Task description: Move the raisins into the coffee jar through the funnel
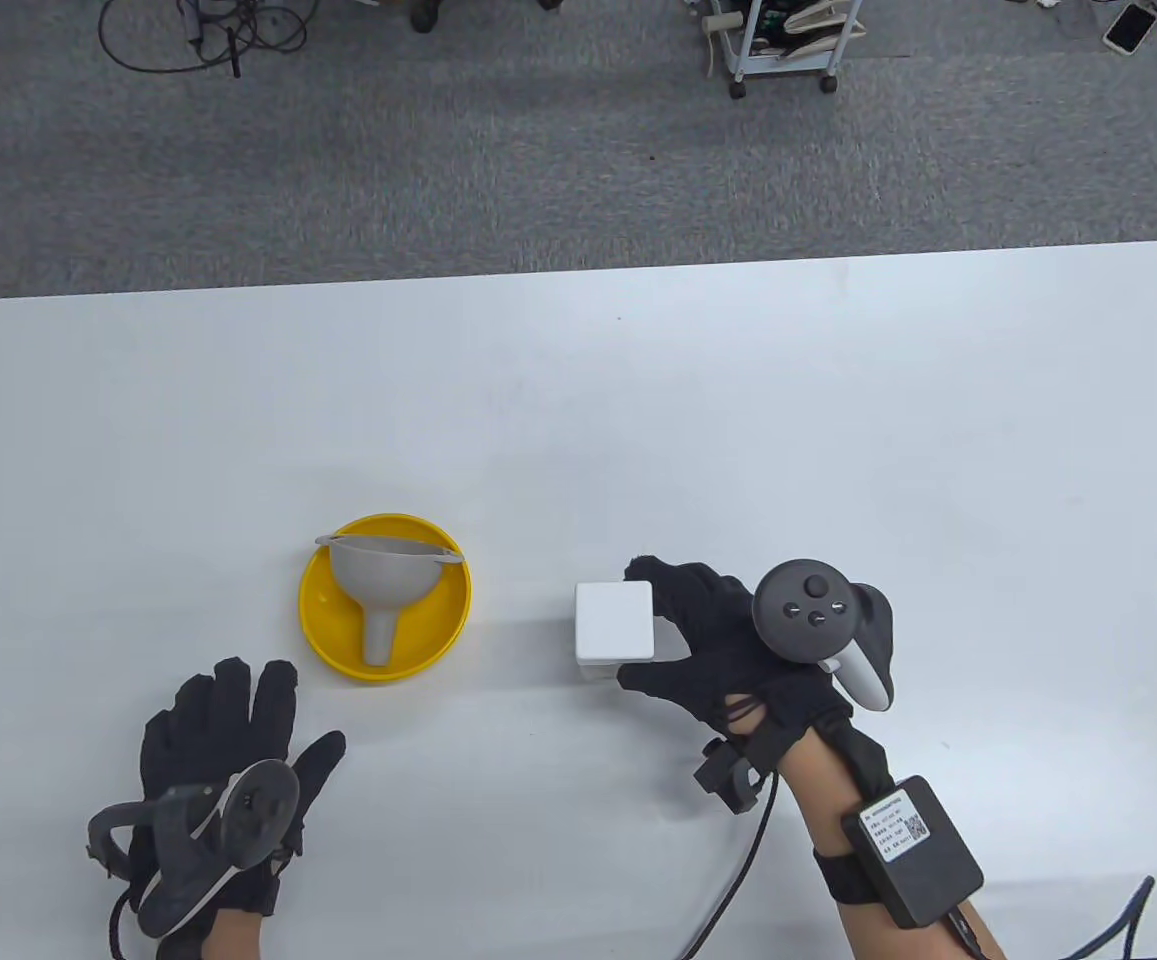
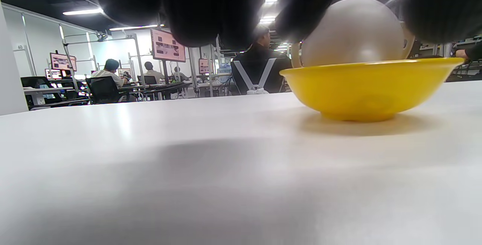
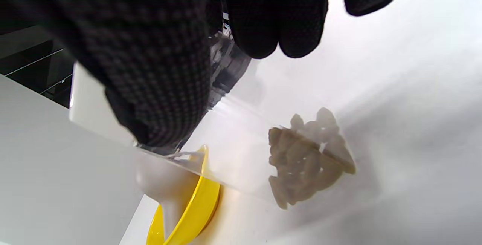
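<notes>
**Right hand on lidded jar, funnel waiting in bowl**

The right hand (image 1: 728, 640) gripped the clear jar (image 3: 241, 150) by its sides, under the white lid (image 1: 615, 622). The raisins (image 3: 308, 158) sat clumped at its bottom. The left hand (image 1: 223, 740) lay flat, fingers spread, holding nothing. The funnel (image 1: 378, 580) lay in the yellow bowl (image 1: 328, 625) (spout toward the person). Judgement: keep the jar upright and steady while unlidding. The jar's walls were hard to trace; no second jar was visible.

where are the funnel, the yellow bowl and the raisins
funnel (image 1: 376, 575), table view, on its grey cone
yellow bowl (image 1: 323, 610), table view, on its inner left wall
raisins (image 3: 307, 158), right wrist view, middle of the clump seen through the clear container
</notes>
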